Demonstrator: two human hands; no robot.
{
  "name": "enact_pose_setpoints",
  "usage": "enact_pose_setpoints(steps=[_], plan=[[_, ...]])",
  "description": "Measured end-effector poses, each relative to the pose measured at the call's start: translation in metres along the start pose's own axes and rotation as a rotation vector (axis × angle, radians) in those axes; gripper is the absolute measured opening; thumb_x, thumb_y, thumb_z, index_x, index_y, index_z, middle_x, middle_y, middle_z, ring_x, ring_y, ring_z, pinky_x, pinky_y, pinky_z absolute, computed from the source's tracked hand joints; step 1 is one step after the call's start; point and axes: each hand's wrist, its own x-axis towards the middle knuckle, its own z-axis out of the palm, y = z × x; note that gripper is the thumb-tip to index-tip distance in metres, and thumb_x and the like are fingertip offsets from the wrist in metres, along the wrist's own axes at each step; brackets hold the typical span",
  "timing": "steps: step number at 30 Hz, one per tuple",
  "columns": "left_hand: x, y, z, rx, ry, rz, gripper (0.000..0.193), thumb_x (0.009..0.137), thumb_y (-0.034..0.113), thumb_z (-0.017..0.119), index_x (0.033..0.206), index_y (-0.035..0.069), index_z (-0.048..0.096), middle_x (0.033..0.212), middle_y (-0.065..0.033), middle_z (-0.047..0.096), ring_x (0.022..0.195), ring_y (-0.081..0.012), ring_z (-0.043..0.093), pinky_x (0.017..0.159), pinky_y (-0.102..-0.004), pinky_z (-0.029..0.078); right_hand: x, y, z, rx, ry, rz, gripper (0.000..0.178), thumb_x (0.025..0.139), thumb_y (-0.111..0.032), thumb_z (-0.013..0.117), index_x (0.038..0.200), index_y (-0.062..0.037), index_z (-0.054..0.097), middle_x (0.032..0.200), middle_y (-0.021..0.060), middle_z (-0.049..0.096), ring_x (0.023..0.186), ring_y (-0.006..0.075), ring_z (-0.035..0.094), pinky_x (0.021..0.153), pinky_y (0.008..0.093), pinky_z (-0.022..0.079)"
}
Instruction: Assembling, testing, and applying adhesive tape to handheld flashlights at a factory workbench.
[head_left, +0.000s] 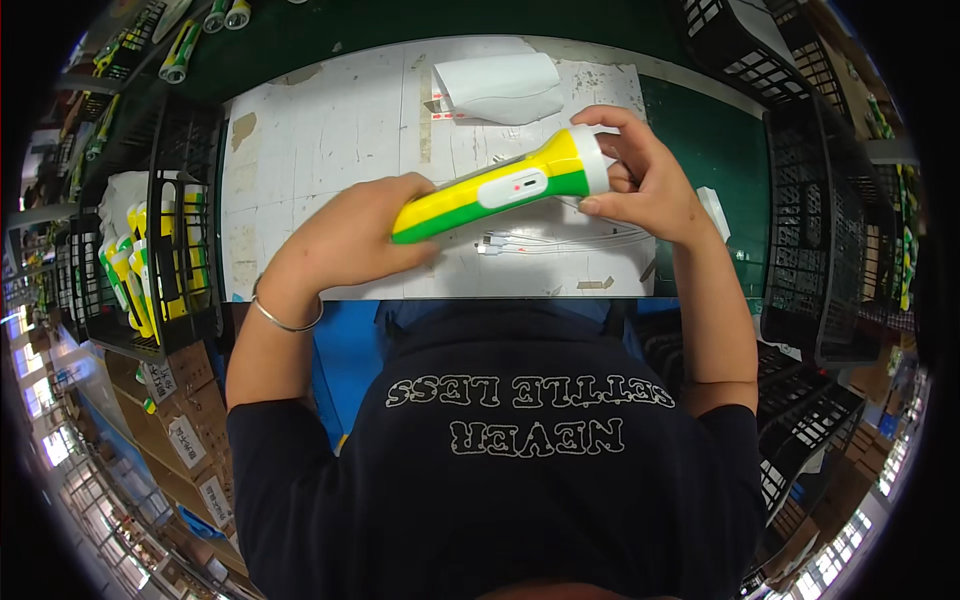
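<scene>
A yellow and green flashlight (pixel 470 195) with a white head rim is held across the middle of the table, its head up and to the right. My left hand (pixel 350 232) is wrapped round the tail end of its handle. At the white rim, the fingers and thumb of my right hand (pixel 645 180) grip the head. A white oval panel with a small red dot and a dark slot faces me on the handle. Beneath it, white cables (pixel 560 243) with plugs lie on the white board. Farther back rests a folded white sheet or bag (pixel 500 88).
On the left stands a black basket (pixel 185 190) holding several yellow and green flashlights (pixel 150 260). Another black basket (pixel 810 230) stands on the right. More flashlights (pixel 180 52) lie at the far left of the green tabletop (pixel 350 35). Cardboard boxes (pixel 180 410) sit at lower left.
</scene>
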Motion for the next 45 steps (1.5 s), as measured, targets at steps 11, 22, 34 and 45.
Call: enact_pose_setpoints(steps=[11, 22, 34, 45], plan=[[0.027, -0.016, 0.051, -0.757, 0.129, -0.132, 0.062, 0.075, 0.019, 0.07, 0.126, -0.001, 0.041, 0.102, -0.0112, 0.057, 0.09, -0.0172, 0.055, 0.082, -0.0287, 0.045, 0.031, 0.063, 0.062, -0.971, 0.284, 0.001, 0.023, 0.08, -0.029, 0.063, 0.094, -0.0106, 0.061, 0.083, 0.0067, 0.06, 0.076, 0.0263, 0.061, 0.065, 0.0363, 0.049], [0.043, -0.006, 0.065, -0.573, 0.334, -0.058, 0.064, 0.072, 0.022, 0.072, 0.125, 0.0, 0.042, 0.111, -0.0184, 0.057, 0.101, -0.0261, 0.058, 0.088, -0.0334, 0.045, 0.019, 0.032, 0.042, -0.002, 0.241, 0.056, 0.02, 0.085, -0.017, 0.064, 0.088, 0.0031, 0.062, 0.074, 0.0016, 0.062, 0.068, 0.0051, 0.053, 0.061, 0.0203, 0.043], [0.049, 0.009, 0.074, 0.04, 0.644, -0.006, 0.061, 0.074, 0.017, 0.071, 0.126, 0.005, 0.042, 0.109, -0.0144, 0.055, 0.095, -0.0288, 0.059, 0.082, -0.0339, 0.048, 0.014, 0.033, 0.044, 0.012, 0.338, 0.115, 0.018, 0.085, -0.018, 0.065, 0.082, -0.0007, 0.062, 0.068, -0.0024, 0.058, 0.063, 0.0024, 0.049, 0.057, 0.0175, 0.038], [0.029, -0.017, 0.033, 0.109, 1.07, 0.068, 0.059, 0.075, 0.018, 0.069, 0.126, 0.006, 0.042, 0.107, -0.016, 0.053, 0.092, -0.0339, 0.056, 0.079, -0.0383, 0.048, 0.002, 0.037, 0.048, -0.151, 0.321, 0.029, 0.016, 0.084, -0.013, 0.064, 0.078, -0.0001, 0.059, 0.064, -0.0046, 0.054, 0.059, 0.002, 0.045, 0.051, 0.0191, 0.036]])
